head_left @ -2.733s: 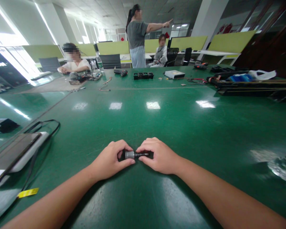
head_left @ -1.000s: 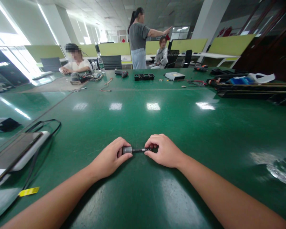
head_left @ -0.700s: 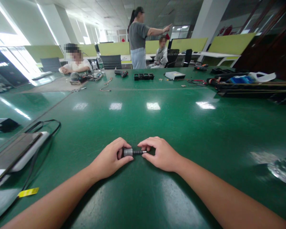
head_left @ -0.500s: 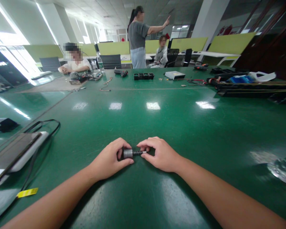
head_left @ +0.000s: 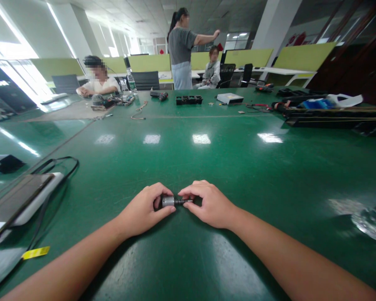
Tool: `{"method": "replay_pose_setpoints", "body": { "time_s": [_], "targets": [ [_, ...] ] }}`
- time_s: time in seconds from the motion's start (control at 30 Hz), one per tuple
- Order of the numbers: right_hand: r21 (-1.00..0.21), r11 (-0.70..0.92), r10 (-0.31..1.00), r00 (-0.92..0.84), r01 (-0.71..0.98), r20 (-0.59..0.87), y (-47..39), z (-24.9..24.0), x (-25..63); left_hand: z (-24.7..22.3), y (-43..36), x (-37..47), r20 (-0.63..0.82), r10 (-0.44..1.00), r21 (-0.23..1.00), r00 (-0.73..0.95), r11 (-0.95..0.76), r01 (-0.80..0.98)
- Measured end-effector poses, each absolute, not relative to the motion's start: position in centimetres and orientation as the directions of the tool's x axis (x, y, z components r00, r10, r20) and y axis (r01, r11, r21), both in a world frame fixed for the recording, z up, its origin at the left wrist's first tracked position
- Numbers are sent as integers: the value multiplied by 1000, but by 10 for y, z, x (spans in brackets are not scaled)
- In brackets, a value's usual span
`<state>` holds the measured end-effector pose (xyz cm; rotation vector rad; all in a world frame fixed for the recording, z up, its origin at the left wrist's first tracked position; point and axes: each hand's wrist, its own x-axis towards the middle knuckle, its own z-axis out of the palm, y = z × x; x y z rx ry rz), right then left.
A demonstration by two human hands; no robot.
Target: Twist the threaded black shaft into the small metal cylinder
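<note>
A small silvery metal cylinder [head_left: 168,201] with a dark spiral shaft [head_left: 179,202] lies level just above or on the green tabletop. It may be a small motor with a worm shaft, but I cannot tell for sure. My left hand [head_left: 148,209] is closed round the cylinder's left end, thumb in front and fingers behind. From the other side, my right hand [head_left: 208,204] pinches the thin bright tip of the shaft between thumb and fingers. The spiral part shows in the gap between my hands.
A phone [head_left: 21,196] on a white block with a black cable [head_left: 44,209] lies left. At right stands a clear glass object [head_left: 374,223]. Farther back are a black tray [head_left: 189,100], a grey box [head_left: 229,98] and long black parts [head_left: 335,119]. Several people are beyond.
My right hand has shifted slightly left along the shaft, and its fingers cover more of it. The cylinder has turned a little. The standing person's outstretched hand has drawn back.
</note>
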<state>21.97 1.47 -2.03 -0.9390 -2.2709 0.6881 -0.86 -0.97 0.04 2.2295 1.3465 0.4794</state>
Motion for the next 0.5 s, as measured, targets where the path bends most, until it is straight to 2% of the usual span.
{"method": "replay_pose_setpoints", "body": {
  "time_s": [0.5],
  "targets": [
    [-610,654,712,-635,447,300,12,-21,214,-3,-11,-7,56,886,542,461,-415,731]
  ]
}}
